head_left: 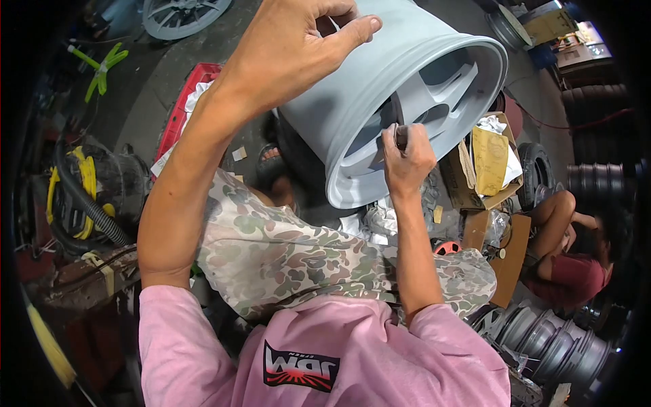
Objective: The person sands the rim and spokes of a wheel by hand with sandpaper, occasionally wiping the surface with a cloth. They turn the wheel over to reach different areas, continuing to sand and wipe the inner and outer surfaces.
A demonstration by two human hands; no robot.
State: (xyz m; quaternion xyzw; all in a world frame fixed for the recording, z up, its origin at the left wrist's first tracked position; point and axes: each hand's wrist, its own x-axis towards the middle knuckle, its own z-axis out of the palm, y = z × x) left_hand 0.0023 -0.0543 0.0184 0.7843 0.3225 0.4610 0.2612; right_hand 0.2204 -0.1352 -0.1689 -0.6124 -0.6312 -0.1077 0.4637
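A pale grey wheel rim [312, 102] is tilted in front of me, its open end facing down and to the right. My left hand [298, 47] is over the upper side of its barrel, fingers curled and thumb stretched to the right. The top of the frame cuts this hand off, and anything in it is hidden. At the lip of the open end, my right hand [410, 159] is closed, thumb and forefinger pressed together, in front of the spokes [434, 95]. What it pinches is too hidden to name.
A red tray [178, 122] with white paper lies left of the rim. At right are a cardboard box [468, 186] of paper, a crouching person [569, 258] and stacked metal rims [553, 342]. A ribbed hose [102, 217] and yellow cable [85, 186] are at left.
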